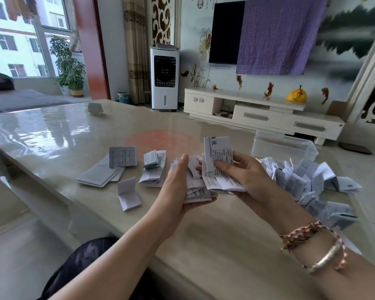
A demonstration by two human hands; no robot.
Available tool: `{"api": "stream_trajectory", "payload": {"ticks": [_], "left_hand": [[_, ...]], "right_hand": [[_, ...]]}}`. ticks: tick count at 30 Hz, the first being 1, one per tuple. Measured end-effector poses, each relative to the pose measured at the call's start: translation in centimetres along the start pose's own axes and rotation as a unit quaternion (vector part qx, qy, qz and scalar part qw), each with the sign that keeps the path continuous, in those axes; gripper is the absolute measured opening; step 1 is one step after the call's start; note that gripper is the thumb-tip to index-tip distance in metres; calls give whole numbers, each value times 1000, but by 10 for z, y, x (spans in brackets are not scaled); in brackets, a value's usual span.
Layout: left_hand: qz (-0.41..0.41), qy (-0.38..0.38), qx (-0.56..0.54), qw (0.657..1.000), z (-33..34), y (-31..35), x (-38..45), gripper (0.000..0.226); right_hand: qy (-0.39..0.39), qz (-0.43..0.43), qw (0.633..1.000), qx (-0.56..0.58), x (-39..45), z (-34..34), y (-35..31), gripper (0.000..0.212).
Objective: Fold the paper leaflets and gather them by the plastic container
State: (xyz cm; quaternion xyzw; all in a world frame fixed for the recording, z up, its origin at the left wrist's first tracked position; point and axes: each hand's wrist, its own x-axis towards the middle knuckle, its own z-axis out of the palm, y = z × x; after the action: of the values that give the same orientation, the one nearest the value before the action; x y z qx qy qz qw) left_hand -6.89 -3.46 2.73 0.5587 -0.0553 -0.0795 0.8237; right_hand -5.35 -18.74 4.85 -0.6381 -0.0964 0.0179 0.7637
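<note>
My left hand cups a stack of folded paper leaflets from below, thumb up. My right hand pinches a printed leaflet that stands upright above the stack. A clear plastic container sits on the table behind my right hand. A heap of folded leaflets lies in front of it, to the right of my right hand. More leaflets lie to the left: a flat pile, a small bundle and a single folded leaflet.
The glossy beige table runs left and back, with its near edge crossing under my forearms. A small white object stands at the far side. Beyond are a TV cabinet and a white air cooler.
</note>
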Motion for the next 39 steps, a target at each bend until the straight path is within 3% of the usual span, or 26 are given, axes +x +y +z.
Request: {"api": "stream_trajectory", "payload": {"ticks": [7, 14, 17, 21, 26, 30, 39], "left_hand": [[-8, 25, -13, 1000, 0, -4, -2, 28], [-49, -35, -6, 998, 2, 0, -6, 29], [-64, -36, -40, 996, 2, 1, -7, 29], [-73, -31, -85, 993, 0, 3, -9, 30], [-61, -23, -105, 992, -2, 5, -9, 34], [-73, -25, -92, 993, -2, 5, -9, 45], [-76, -8, -96, 992, -2, 1, -3, 30]], "right_hand": [[37, -38, 998, -19, 1, 0, 2, 21], [43, -105, 990, -89, 1, 5, 1, 18], [56, -178, 974, -128, 2, 4, 1, 20], [-11, -248, 949, -192, 2, 0, 3, 15], [-118, -221, 949, -192, 1, -6, 7, 10], [-175, -180, 954, -165, 3, -6, 9, 30], [-133, -180, 954, -200, 2, -15, 3, 26]]}}
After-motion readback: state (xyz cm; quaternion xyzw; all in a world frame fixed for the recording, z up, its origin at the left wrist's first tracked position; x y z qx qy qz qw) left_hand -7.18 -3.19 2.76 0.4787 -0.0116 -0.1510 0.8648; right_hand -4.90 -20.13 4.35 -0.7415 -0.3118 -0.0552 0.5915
